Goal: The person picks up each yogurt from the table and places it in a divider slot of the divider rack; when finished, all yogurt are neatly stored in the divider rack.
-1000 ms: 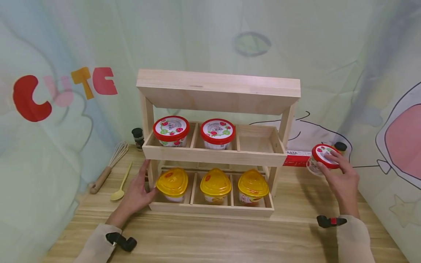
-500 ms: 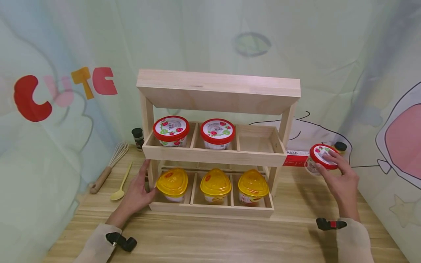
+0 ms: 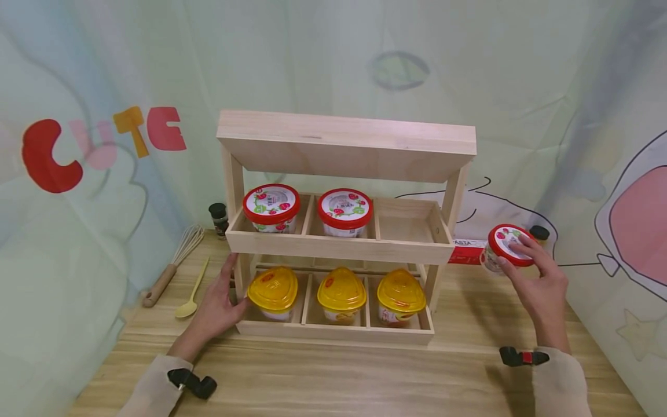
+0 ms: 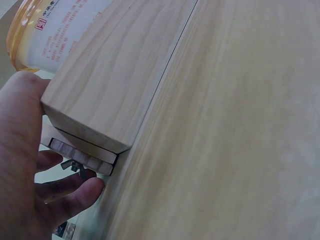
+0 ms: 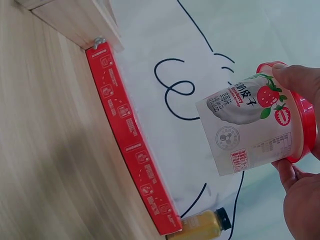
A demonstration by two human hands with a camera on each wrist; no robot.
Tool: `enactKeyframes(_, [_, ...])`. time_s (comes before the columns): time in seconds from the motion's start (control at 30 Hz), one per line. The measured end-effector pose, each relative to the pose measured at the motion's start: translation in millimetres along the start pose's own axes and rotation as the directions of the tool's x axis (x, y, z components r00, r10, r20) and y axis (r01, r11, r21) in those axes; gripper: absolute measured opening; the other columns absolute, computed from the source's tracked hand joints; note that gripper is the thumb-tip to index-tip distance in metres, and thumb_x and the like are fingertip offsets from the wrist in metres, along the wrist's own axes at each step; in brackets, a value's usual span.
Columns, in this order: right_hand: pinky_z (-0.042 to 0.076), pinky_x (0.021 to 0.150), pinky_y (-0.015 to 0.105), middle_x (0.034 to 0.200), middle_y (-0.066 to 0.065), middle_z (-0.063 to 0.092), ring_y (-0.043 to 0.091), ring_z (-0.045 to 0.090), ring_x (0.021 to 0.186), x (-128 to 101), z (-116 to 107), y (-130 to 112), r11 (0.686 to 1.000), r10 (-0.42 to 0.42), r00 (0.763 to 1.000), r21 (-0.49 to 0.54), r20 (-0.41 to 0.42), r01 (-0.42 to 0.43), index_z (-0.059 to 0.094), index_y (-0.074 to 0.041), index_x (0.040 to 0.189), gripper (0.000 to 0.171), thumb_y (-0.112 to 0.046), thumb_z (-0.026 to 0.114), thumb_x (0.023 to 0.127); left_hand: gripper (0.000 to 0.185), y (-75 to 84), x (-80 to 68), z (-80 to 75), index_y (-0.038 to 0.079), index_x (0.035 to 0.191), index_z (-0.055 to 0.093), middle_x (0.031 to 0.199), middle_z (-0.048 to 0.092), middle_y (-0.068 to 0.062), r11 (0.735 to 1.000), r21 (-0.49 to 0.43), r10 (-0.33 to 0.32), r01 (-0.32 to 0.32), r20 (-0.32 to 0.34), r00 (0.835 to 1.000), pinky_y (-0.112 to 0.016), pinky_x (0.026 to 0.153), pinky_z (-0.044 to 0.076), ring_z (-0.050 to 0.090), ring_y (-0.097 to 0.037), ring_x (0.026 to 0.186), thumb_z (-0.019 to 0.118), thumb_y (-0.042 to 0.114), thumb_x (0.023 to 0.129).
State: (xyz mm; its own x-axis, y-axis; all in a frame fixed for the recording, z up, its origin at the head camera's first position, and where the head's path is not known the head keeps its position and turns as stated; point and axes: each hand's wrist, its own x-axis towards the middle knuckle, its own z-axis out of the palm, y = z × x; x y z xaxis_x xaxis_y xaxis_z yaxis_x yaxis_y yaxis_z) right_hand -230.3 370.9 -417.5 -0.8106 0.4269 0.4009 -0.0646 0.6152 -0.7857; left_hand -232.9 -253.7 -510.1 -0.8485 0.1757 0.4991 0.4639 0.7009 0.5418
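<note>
My right hand (image 3: 539, 284) holds a strawberry yogurt cup (image 5: 255, 122) by its red-rimmed lid, raised off the table to the right of the wooden rack (image 3: 339, 249). Two similar red-lidded cups (image 3: 271, 205) stand in the left and middle compartments of the rack's upper tray; its right compartment is bare. Below, three yellow-lidded cups (image 3: 341, 295) fill the lower tray's front compartments. My left hand (image 3: 219, 304) grips the lower left end of the rack. In the left wrist view its fingertips (image 4: 90, 195) curl by a wing nut (image 4: 75, 166) at that end.
A red pasta box (image 5: 132, 137) lies behind the rack's right side, beside a black-capped yellow bottle (image 5: 202, 225). Left of the rack are a whisk (image 3: 174, 266), a yellow spoon (image 3: 193, 292) and a black-capped jar (image 3: 219, 220). Printed curtains enclose the table.
My right hand has shifted the yogurt cup slightly left and up. The left hand and the rack stay where they were.
</note>
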Motion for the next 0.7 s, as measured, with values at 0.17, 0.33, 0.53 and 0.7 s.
enactKeyframes(0.17, [0.043,0.128,0.037,0.167,-0.016,0.050,0.014,0.037,0.162,-0.7,-0.1,-7.0,1.000,-0.028,1.000,0.010,-0.007,0.028,0.068,-0.025,0.147,0.050,-0.028,0.079,0.098,0.116,-1.0,-0.2,0.3,0.021,0.173,0.005,0.155,0.045,-0.038,1.000,-0.002,0.006,-0.006,-0.004,1.000,-0.073,0.093,0.060,0.064,-0.055,0.121,0.078,0.008,0.084])
enactKeyframes(0.33, [0.045,0.121,0.022,0.165,-0.015,0.052,0.014,0.040,0.159,-1.3,-0.3,-12.6,0.997,-0.074,0.997,0.010,-0.013,0.074,0.069,-0.024,0.145,0.048,-0.027,0.079,0.098,0.116,-3.3,-0.4,0.9,0.020,0.173,0.006,0.155,0.045,-0.038,1.000,0.001,0.018,-0.018,-0.011,1.000,-0.072,0.092,0.060,0.064,-0.056,0.120,0.078,0.008,0.083])
enactKeyframes(0.53, [0.046,0.119,0.021,0.165,-0.016,0.052,0.015,0.042,0.158,-2.8,-0.9,-19.6,0.993,-0.120,0.993,-0.008,-0.020,0.120,0.070,-0.025,0.145,0.049,-0.026,0.080,0.097,0.115,-5.1,-0.1,1.6,0.020,0.172,0.006,0.155,0.046,-0.039,1.000,0.001,0.027,-0.027,-0.016,0.999,-0.072,0.092,0.060,0.064,-0.056,0.120,0.078,0.008,0.083])
enactKeyframes(0.7, [0.045,0.110,0.010,0.164,-0.015,0.054,0.015,0.044,0.157,-3.5,-1.5,-27.5,0.986,-0.169,0.985,-0.012,-0.031,0.169,0.071,-0.025,0.143,0.049,-0.024,0.082,0.095,0.115,-4.5,0.0,1.4,0.020,0.172,0.006,0.155,0.045,-0.039,1.000,0.006,0.019,-0.019,-0.012,1.000,-0.073,0.092,0.060,0.064,-0.057,0.121,0.078,0.009,0.083])
